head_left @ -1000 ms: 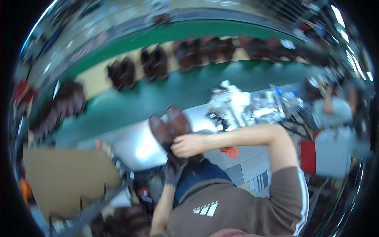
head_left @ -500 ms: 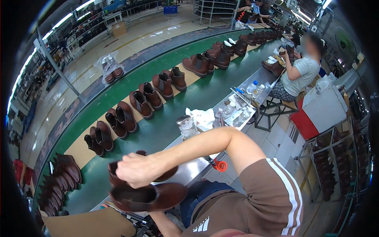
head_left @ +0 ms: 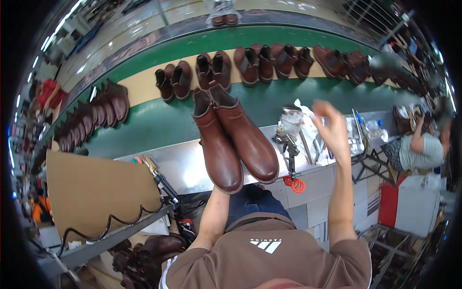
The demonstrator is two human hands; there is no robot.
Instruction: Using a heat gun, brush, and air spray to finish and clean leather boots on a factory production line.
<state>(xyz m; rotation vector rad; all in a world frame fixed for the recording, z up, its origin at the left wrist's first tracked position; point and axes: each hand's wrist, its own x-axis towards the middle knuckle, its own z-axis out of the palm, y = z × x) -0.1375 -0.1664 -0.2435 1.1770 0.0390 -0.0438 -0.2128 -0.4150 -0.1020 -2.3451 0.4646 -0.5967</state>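
Here we are up on the wearer's head, the left one of a fisheye pair, staring steeply down and a little forward! Dead centre, the glossy brown leather ankle boots (head_left: 248,142) loom largest, very near the lens. Below them, nearer us, the brown short-sleeved shirt (head_left: 298,257) fills the bottom, seen from above. Just behind the boots slides in the shiny steel tabletop (head_left: 185,168); beyond them the long green conveyor belt (head_left: 163,120) bows into an arc, that's the wide lens at work! Far right of the boots, a seated person in a pale shirt (head_left: 428,149) comes out small and tipped sideways near the black rim.
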